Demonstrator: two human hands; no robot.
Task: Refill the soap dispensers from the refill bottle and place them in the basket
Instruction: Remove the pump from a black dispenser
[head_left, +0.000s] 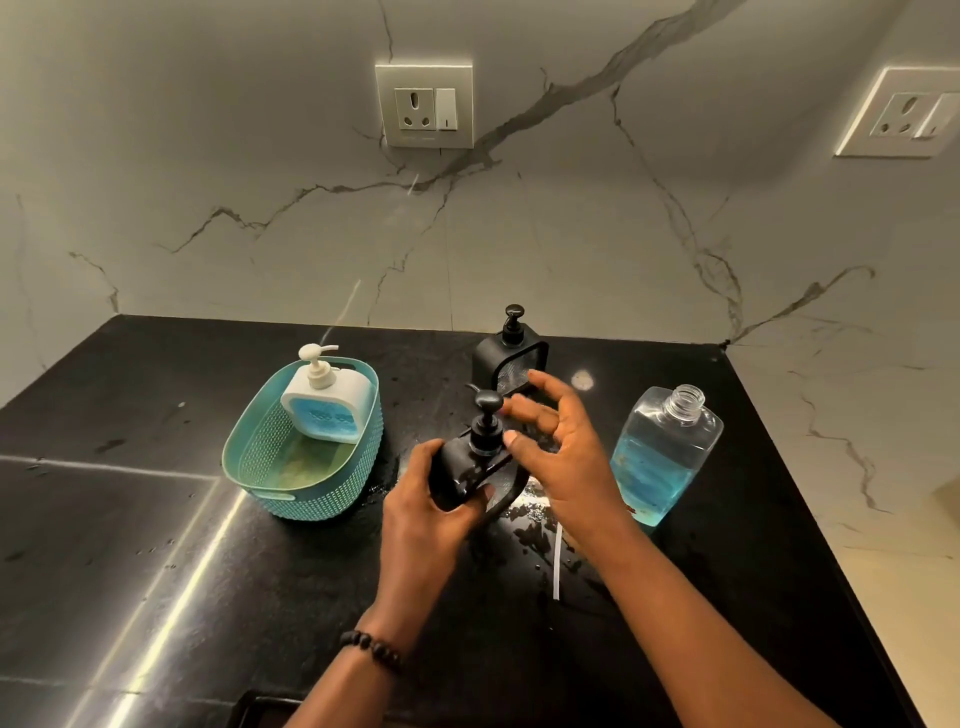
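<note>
Head view: black counter (130, 519), marble wall behind. Left hand (415, 512) is wrapped around the body of a black dispenser (467, 467), fingers closed on it, holding it tilted just above the wet counter. Right hand (558, 447) is spread open next to the pump top, fingertips near or touching the pump collar; can't tell if it actually has a hold. 2nd black dispenser (506, 358) stands upright behind the hands. White dispenser (327, 402) with blue soap sits in the teal basket (249, 467), far end, leaning on the wall. Refill bottle (662, 457), cap off, roughly half full of blue liquid, stands to the right of the hands. Beaded bracelet (371, 649) on left wrist.
</note>
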